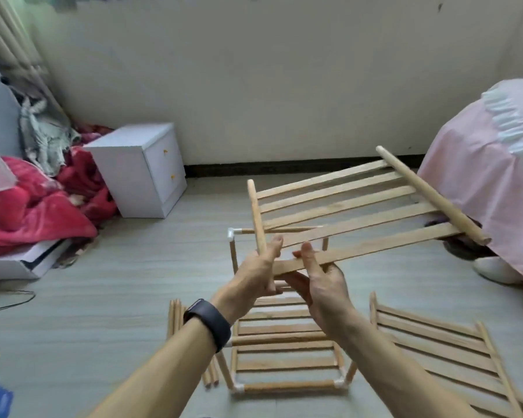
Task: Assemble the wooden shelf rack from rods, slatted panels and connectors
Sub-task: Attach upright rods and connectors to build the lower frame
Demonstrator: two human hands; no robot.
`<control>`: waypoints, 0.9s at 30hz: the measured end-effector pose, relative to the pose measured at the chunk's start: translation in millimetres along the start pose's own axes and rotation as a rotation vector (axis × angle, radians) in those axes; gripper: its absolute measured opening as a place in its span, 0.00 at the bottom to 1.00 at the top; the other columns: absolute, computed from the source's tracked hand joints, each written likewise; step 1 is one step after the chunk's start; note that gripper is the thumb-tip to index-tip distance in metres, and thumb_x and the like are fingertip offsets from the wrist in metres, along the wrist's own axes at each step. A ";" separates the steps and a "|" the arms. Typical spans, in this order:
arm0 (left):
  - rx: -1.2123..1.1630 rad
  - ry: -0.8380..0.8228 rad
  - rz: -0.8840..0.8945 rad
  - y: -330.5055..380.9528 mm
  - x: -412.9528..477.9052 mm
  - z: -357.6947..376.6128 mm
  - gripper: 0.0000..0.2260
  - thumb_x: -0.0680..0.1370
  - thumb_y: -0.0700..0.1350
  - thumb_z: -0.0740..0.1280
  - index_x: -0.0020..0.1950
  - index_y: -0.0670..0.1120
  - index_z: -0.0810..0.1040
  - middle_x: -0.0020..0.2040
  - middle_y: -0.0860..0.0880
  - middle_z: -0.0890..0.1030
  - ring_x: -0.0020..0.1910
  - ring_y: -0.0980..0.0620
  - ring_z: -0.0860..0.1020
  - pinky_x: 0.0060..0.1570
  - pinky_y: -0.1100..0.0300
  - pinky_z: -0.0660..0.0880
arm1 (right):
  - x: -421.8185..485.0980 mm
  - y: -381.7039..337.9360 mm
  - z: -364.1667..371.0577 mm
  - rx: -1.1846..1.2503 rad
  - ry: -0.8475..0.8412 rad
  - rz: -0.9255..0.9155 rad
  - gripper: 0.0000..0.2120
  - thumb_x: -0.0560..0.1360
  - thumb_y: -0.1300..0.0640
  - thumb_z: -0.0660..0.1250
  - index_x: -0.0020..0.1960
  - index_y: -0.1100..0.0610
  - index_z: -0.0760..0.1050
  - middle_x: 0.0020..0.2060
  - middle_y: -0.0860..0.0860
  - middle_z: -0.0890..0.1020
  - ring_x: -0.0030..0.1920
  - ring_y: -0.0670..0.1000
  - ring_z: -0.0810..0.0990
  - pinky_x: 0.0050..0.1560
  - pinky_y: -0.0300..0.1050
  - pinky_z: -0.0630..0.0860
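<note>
I hold a slatted wooden panel (354, 206) up in the air, tilted, with a round rod along each end. My left hand (255, 274), a black band on its wrist, grips the panel's near end rod. My right hand (320, 285) pinches the nearest slat from below. Under my hands the partly built rack frame (284, 354) stands on the floor, its rods joined by white connectors (340, 384) and a slatted panel set inside it. Another slatted panel (444, 354) lies flat to the right. Several loose rods (175, 319) lie left of the frame.
A white two-drawer cabinet (142, 170) stands at the back left, beside red blankets (40, 203) and clothes. A bed with a pink cover (489, 182) fills the right side. A white box (18, 263) lies at the left. Grey floor (103, 312) stretches between them.
</note>
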State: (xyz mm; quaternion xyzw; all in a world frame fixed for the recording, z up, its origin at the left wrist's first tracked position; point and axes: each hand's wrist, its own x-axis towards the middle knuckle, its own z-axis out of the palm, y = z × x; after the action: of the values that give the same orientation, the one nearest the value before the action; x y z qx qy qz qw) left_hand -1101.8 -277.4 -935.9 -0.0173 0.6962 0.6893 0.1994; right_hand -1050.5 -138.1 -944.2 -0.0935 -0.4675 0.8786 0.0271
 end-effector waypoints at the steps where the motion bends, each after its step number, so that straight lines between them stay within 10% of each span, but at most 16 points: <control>1: -0.077 0.107 0.014 -1.0 -0.2 2.7 0.24 0.80 0.62 0.65 0.64 0.45 0.76 0.53 0.45 0.85 0.54 0.42 0.84 0.54 0.41 0.82 | 0.5 4.7 7.3 -0.049 -0.055 -0.013 0.17 0.78 0.48 0.69 0.54 0.62 0.81 0.50 0.63 0.86 0.52 0.62 0.87 0.47 0.47 0.84; 6: -0.220 0.435 0.070 -8.8 -5.0 -22.0 0.17 0.83 0.56 0.63 0.59 0.44 0.76 0.44 0.48 0.81 0.44 0.49 0.80 0.33 0.57 0.78 | 10.4 12.4 8.4 -0.299 -0.135 0.057 0.25 0.70 0.43 0.75 0.60 0.58 0.78 0.56 0.59 0.84 0.51 0.57 0.87 0.50 0.48 0.83; 10: -0.059 0.580 0.167 -11.2 -9.3 -63.6 0.16 0.82 0.58 0.63 0.59 0.47 0.74 0.46 0.45 0.81 0.40 0.48 0.81 0.27 0.61 0.77 | 20.3 0.3 -37.6 -0.208 0.037 0.149 0.21 0.78 0.44 0.68 0.60 0.59 0.74 0.58 0.59 0.80 0.52 0.59 0.86 0.47 0.50 0.84; 13: 0.081 0.665 0.165 -23.2 -11.8 -92.6 0.16 0.81 0.60 0.64 0.60 0.50 0.75 0.43 0.47 0.83 0.37 0.48 0.83 0.31 0.54 0.81 | 28.0 -12.9 -83.3 -0.620 0.299 -0.032 0.21 0.80 0.38 0.64 0.57 0.56 0.76 0.53 0.55 0.80 0.52 0.55 0.82 0.47 0.51 0.80; 19: 0.099 0.550 0.156 -55.5 -10.1 -105.5 0.16 0.79 0.61 0.68 0.61 0.53 0.76 0.41 0.46 0.84 0.39 0.47 0.84 0.30 0.59 0.76 | 44.4 -24.4 -139.4 -0.902 0.285 0.110 0.33 0.80 0.32 0.57 0.72 0.57 0.67 0.66 0.55 0.75 0.66 0.58 0.74 0.63 0.56 0.70; 27: -0.006 0.492 0.171 -71.7 7.6 -71.6 0.09 0.76 0.60 0.71 0.49 0.57 0.79 0.33 0.51 0.84 0.32 0.56 0.82 0.28 0.63 0.76 | 47.3 7.2 -160.2 -0.748 0.325 0.096 0.09 0.84 0.56 0.62 0.62 0.58 0.75 0.47 0.52 0.84 0.45 0.49 0.80 0.37 0.45 0.73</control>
State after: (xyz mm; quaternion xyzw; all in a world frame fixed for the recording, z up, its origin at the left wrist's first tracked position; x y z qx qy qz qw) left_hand -1105.5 -348.2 -1008.6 -0.1263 0.7208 0.6806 -0.0350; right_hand -1066.2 -5.0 -1044.1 -0.2562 -0.7396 0.6219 0.0236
